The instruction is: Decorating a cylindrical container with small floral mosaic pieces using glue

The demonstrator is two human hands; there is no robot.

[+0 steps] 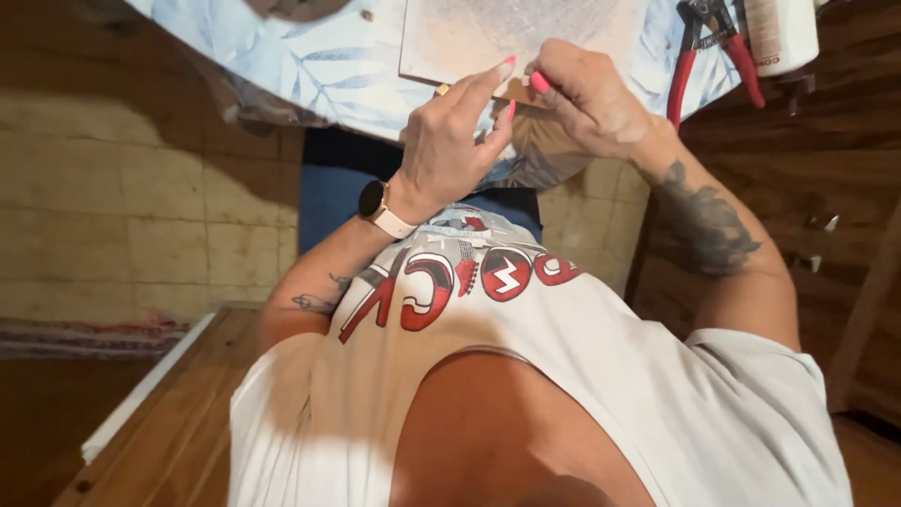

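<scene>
Hands: both meet at the near edge of the tabletop, seen from above the person's chest, fingertips almost touching each other.
Left hand (449,141): wears a round dark watch on a pale strap at the wrist; index finger stretched out along a small tan piece (514,91), the other fingers curled beneath, so it is pinching that piece rather than lying loose.
Right hand (589,99): fingers bent and closed on the same small tan piece from the other side; bright pink nails; a dark tattoo runs along the forearm.
Small tan piece: thin and flat, held between the two hands just past the near edge of the tabletop, touching or just beneath the near edge of a flat board (488,33); which of the two cannot be told.
Flat board: pale, speckled grey, lying on the tabletop directly beyond the hands, its near left corner just beside the left fingertips.
Tabletop (310,66): round-edged, covered by a light blue cloth with a leaf print; its near edge curves just behind the wrists.
Pliers (709,42): red-handled, lying to the right of the right hand near the tabletop's right edge, apart from it.
White bottle (779,33): just right of the pliers.
Open room: bare blue cloth to the left of the board; a tiled floor below the tabletop's edge.
</scene>
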